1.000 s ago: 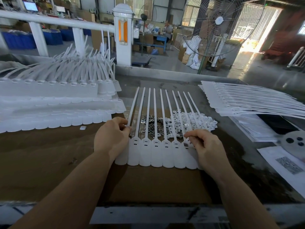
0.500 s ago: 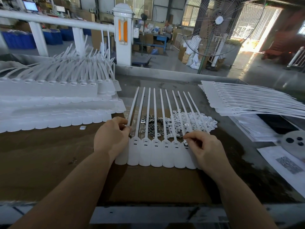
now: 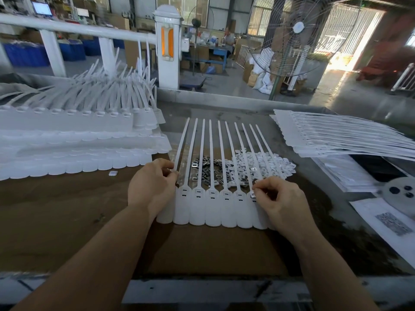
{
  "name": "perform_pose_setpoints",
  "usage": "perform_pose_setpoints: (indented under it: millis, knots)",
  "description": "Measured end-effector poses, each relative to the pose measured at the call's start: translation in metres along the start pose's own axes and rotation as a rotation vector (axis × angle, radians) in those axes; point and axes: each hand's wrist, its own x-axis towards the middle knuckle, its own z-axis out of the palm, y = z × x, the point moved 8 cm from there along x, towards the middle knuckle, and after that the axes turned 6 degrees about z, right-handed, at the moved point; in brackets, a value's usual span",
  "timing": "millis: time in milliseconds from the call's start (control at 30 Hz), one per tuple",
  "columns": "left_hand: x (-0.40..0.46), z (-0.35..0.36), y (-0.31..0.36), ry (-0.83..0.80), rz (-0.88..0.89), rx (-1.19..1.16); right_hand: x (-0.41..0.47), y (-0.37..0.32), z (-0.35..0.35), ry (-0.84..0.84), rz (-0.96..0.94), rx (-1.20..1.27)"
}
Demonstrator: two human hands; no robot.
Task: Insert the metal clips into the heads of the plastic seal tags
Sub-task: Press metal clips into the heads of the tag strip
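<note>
Tags (image 3: pixel 213 207): ten in one row.
Left hand (image 3: pixel 152 187): pinches the first strap.
Right hand (image 3: pixel 280 198): pinches one clip (image 3: pixel 253 194).

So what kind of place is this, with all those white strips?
Most likely a factory workshop. Big stacks of white seal tags cover the bench, a pile of metal clips waits to be fitted, and a large standing fan stands on a wide concrete floor.

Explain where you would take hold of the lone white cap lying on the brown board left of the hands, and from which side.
Pinch the small white cap across its two short edges, coming straight down from above. It lies flat on the brown board, apart from the stacked tags, so its sides are free.
</note>
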Motion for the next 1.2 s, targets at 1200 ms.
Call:
perform_pose_setpoints:
  millis: [1200]
  knots:
    - [0.000,0.002,0.000,-0.005,-0.003,-0.017,0.002,0.010,0.003,-0.026,0.088,-0.003]
